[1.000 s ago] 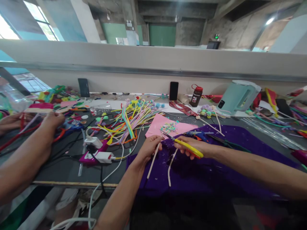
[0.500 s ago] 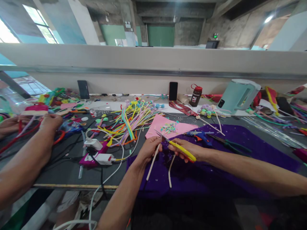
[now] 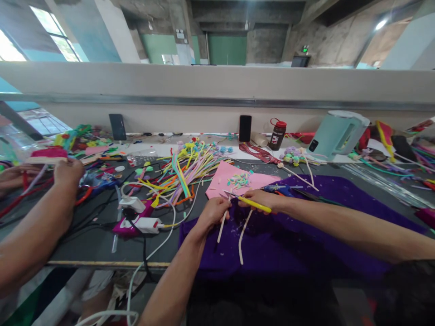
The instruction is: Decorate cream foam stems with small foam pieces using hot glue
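My left hand pinches a white pipe cleaner, whose lower end hangs over a purple cloth. Yellow-handled scissors are in my right hand. Their blades are parted at the pipe cleaner's top end, just above my left fingers. Below my right hand a second white pipe cleaner extends downward; whether that hand holds it I cannot tell. Just beyond the blades, small pastel cut pieces are heaped on a pink sheet.
A blue glue gun and dark-handled pliers lie beyond my right forearm. Colourful pipe cleaners pile up left of the pink sheet. Nearer stand a power strip and cords. At far left, a co-worker's hands hold craft material.
The scissors have swung flatter, and their blades have come to the top of the pipe cleaner. My left hand has shifted slightly right and the pipe cleaner's lower end has risen.
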`<state>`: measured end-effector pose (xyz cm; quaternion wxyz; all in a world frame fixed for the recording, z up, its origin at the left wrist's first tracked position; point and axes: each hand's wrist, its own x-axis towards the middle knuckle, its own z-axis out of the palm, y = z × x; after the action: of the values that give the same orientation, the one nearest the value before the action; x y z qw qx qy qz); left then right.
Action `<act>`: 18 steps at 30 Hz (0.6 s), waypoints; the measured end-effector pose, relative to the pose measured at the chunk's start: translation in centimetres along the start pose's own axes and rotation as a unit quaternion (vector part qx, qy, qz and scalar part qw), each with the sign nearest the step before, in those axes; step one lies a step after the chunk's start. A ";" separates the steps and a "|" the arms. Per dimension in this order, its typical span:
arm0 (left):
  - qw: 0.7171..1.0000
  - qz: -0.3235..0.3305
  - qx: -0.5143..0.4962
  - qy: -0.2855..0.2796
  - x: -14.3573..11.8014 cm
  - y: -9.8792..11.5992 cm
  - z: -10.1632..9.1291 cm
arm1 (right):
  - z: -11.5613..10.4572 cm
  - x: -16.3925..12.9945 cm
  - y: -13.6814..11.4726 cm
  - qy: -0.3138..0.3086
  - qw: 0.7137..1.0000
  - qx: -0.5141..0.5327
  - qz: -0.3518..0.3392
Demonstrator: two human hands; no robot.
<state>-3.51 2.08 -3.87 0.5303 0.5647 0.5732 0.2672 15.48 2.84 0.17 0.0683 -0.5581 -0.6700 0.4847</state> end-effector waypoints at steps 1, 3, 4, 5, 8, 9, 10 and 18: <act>1.000 0.000 0.005 0.001 0.1 -0.1 0.1 | 0.0 0.2 0.0 0.011 1.000 -0.024 -0.015; 1.000 0.001 0.017 0.004 0.2 -0.2 0.2 | 0.1 0.5 0.0 0.028 0.997 -0.053 -0.046; 1.000 0.001 0.021 0.005 0.2 -0.2 0.2 | 0.2 0.6 0.1 0.034 0.996 -0.058 -0.056; 1.000 0.002 0.025 0.006 0.2 -0.2 0.2 | 0.3 0.6 0.1 0.039 0.996 -0.060 -0.060; 1.000 0.004 0.027 0.008 0.2 -0.2 0.2 | 0.7 0.7 0.2 0.054 0.995 -0.067 -0.056; 1.000 0.004 0.026 0.009 0.1 -0.2 0.2 | 0.8 0.6 0.2 0.058 0.995 -0.069 -0.053; 1.000 0.005 0.025 0.010 0.1 -0.2 0.2 | 0.8 0.5 0.2 0.062 0.994 -0.069 -0.050; 0.999 0.029 -0.030 0.025 -0.4 0.4 -0.1 | -0.6 -2.5 0.1 0.028 0.995 0.095 -0.007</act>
<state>-3.49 1.83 -3.36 0.5248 0.5580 0.5612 0.3135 16.86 1.19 1.51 0.1433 -0.5578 -0.6229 0.5295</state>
